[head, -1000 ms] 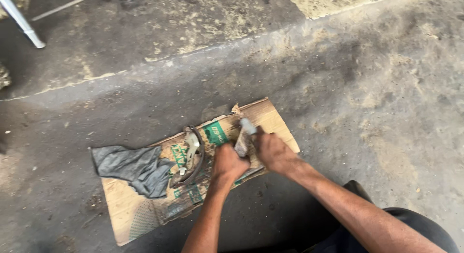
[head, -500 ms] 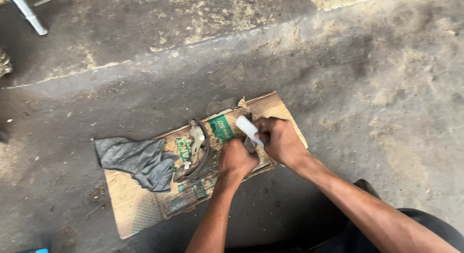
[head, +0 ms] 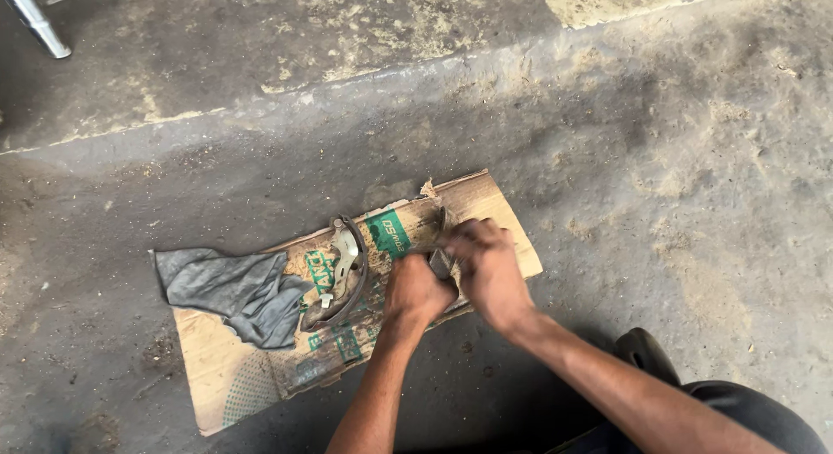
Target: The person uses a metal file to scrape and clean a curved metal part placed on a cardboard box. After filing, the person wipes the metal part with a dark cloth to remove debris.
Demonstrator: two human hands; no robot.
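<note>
A curved metal piece (head: 441, 237), probably a brake shoe, sits on the right part of the cardboard sheet (head: 486, 202), mostly hidden under both hands. The left hand (head: 418, 291) is closed on its lower end, and the right hand (head: 488, 267) is closed over its upper side. To do this step well, I think the left hand must press the piece firmly against the cardboard while the right works with short, even moves. I count two curved shoes, the other shoe (head: 340, 272) lying free, one grey rag (head: 234, 291), one cardboard sheet, all on the concrete floor (head: 659, 159).
</note>
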